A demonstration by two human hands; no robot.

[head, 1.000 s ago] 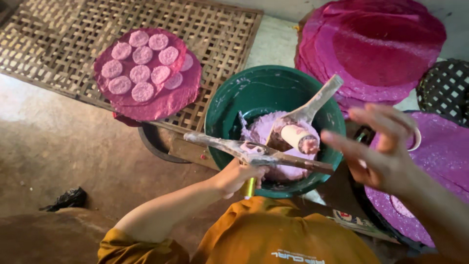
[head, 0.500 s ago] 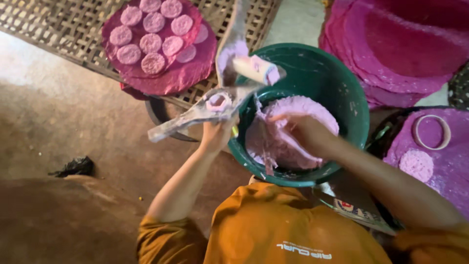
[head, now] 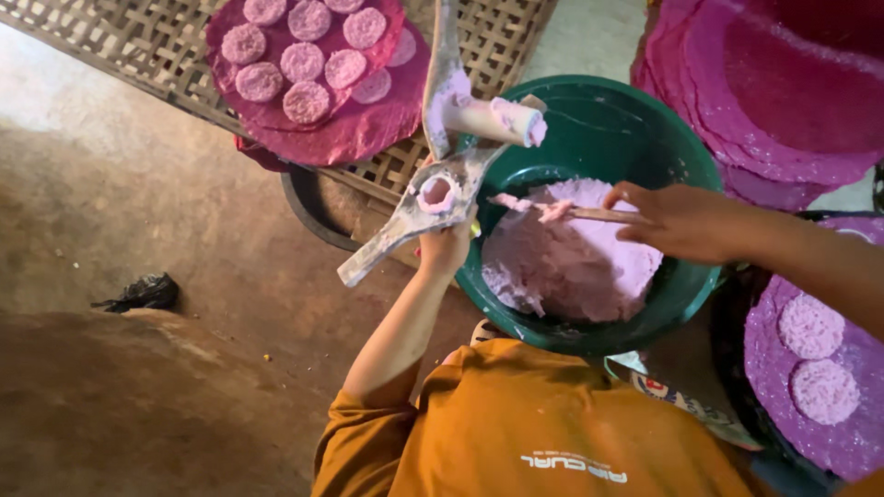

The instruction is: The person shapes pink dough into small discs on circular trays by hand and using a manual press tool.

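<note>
My left hand [head: 447, 248] grips a wooden hinged press [head: 405, 216] at the left rim of a green bowl [head: 645, 101]. The press stands open. Its lower arm has a round hole packed with pink dough [head: 435, 193], and its upper arm carries a dough-smeared plunger [head: 493, 118] pointing up and to the right. My right hand [head: 681, 221] reaches in from the right over the bowl and holds a thin wooden stick [head: 589, 213] with a lump of dough on its tip, close to the press. A mass of pink dough [head: 571, 271] fills the bowl.
A woven bamboo rack [head: 138, 46] lies at the back with a magenta disc [head: 368, 129] bearing several round pink cakes. Stacked magenta discs [head: 783, 101] sit at the top right. Another disc [head: 829, 433] at the lower right carries two cakes. A black scrap [head: 138, 293] lies on the dirt floor.
The press went from shut over the bowl to open, its plunger arm raised. My right hand left the dough mass and now holds the stick with dough toward the press.
</note>
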